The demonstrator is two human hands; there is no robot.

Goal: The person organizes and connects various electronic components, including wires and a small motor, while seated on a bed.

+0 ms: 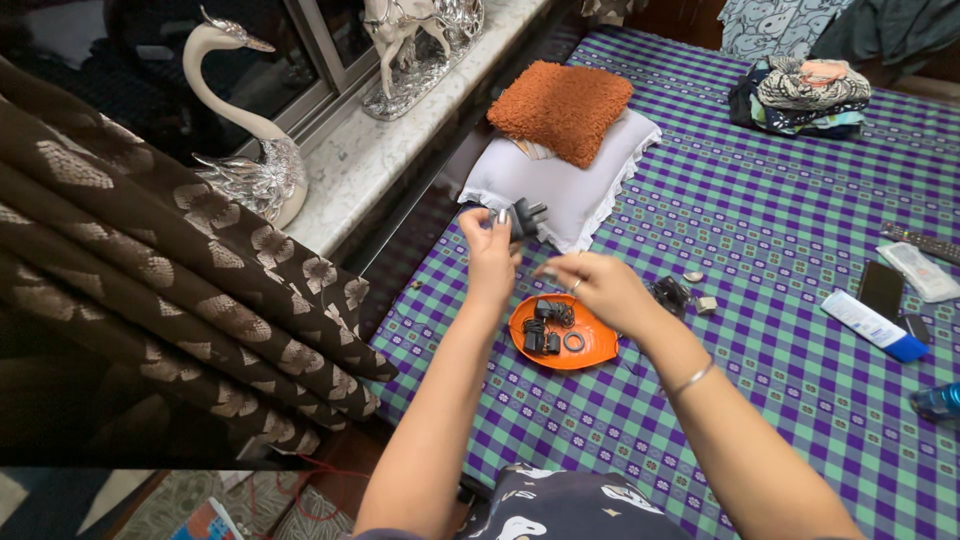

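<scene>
Fingertips of left hand (488, 248) pinching black plug (526, 216)

A home bedroom, it seems — checked bedspread (760, 230), pillows (565, 180), folded clothes (800, 95), swan ornament (245, 130).

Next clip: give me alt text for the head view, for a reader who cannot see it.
Left hand holds a small dark plug-like part above an orange dish of small black parts; right hand hovers beside it. They lie over a purple-and-green checked bedspread with pillows.
</scene>
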